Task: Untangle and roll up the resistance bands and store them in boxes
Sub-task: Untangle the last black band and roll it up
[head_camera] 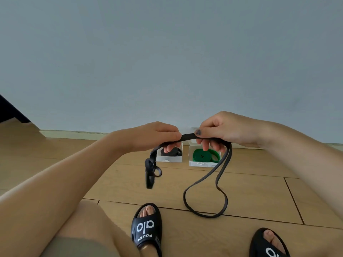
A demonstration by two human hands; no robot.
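Against the pale wall [167, 52], on the wood floor [259, 191], two small white boxes sit side by side with a gap between. Left box [168, 158] holds a rolled black band [171, 152]; right box [204, 163] holds a rolled green band [202, 156]. Both hands hang in front of the boxes and hide part of each from view.

Dark strip of something at far left edge, cannot tell what. Two feet in black slides near bottom: left slide [146, 229] and right slide [269, 243], the latter cut off by the frame.

Left hand [154, 135] and right hand [222, 130] are raised above the floor, close together, each with fingers curled round the black resistance band [188, 136]. Short stretch between the hands runs flat, left to right, tilted slightly up toward the right.

From the left hand the band drops into a twisted knot-like tangle hanging in air. From the right hand two strands run down and toward the viewer, ending in a long loop lying on the floor just beyond the feet.
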